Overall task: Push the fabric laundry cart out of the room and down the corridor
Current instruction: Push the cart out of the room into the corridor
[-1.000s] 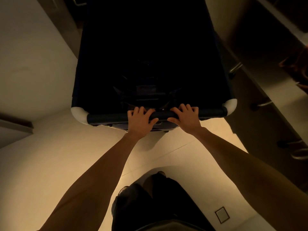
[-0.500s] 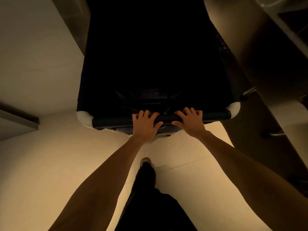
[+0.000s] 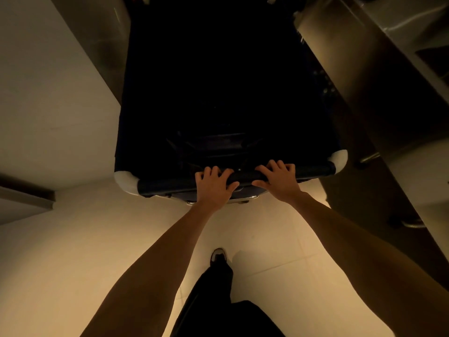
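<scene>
Between walls: laundry cart (image 3: 218, 81) interior dark, contents indiscernible; both hands gripping rim.

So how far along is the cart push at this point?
Done: both hands are on the cart's near rail, left hand and right hand close together. In hand: a stride, one shoe forward, with the dark fabric cart between a pale wall and a metal-fronted unit. Left: the exit and corridor; neither can be identified here.
</scene>
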Tool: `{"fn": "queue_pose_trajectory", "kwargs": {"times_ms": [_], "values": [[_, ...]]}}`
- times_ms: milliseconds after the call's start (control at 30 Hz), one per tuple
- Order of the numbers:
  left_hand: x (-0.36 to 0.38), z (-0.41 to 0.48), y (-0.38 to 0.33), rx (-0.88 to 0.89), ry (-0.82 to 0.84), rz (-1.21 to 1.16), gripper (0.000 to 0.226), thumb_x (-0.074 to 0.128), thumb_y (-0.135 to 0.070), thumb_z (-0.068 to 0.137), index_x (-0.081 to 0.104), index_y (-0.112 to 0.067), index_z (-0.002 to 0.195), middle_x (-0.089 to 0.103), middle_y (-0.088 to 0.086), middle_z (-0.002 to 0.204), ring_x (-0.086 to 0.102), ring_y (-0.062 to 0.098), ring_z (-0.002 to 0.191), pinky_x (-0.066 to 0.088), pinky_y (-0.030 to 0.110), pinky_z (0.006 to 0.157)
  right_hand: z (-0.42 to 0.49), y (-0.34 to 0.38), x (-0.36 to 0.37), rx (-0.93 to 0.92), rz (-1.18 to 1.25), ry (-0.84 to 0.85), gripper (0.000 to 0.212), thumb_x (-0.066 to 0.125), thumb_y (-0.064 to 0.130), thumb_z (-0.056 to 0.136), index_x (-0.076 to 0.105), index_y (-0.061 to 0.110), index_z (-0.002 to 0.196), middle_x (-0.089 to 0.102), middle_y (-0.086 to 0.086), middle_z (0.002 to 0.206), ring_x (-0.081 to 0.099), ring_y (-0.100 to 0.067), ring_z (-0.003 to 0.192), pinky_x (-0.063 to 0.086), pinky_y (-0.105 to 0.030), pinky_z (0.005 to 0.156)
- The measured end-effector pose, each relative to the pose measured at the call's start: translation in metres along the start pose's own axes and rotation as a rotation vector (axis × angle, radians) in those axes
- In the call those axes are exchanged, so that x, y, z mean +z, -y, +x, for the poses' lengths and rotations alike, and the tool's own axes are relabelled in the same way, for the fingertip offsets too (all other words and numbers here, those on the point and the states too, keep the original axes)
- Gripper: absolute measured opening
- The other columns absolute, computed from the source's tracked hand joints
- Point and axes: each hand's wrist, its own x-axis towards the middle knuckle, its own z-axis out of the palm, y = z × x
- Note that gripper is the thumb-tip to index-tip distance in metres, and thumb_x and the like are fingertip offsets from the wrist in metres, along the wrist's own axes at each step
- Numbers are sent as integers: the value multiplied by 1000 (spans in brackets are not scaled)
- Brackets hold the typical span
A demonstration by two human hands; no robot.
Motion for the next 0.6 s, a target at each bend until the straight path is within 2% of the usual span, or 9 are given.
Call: {"fn": "queue_pose_trajectory", "kwargs": {"times_ms": [167,333,600], "values": [[-5,35,7,-8,2,-22,46,37,-54,93,44,-29,131,53,7,119,42,26,111,28,41,93,38,-8,-10,3,9,5,103,-16,78,69,52,24,124,56,-12,116,48,-33,108,31,-44,92],[-11,64,13,-19,11,-27,46,37,-53,93,43,-29,131,53,8,120,42,27,112,28,41,94,69,-15,-16,-6,10,-1,88,1,76,75,54,24,121,57,-13,113,49,-33,105,31,-44,90],[-18,108,20,-35,1,-2,45,36,-53,94,43,-29,131,53,7,119,43,26,110,29,40,93,118,-29,-23,-36,-9,0,79,7,70,75,51,25,124,55,-12,116,47,-32,108,30,-44,91]]}}
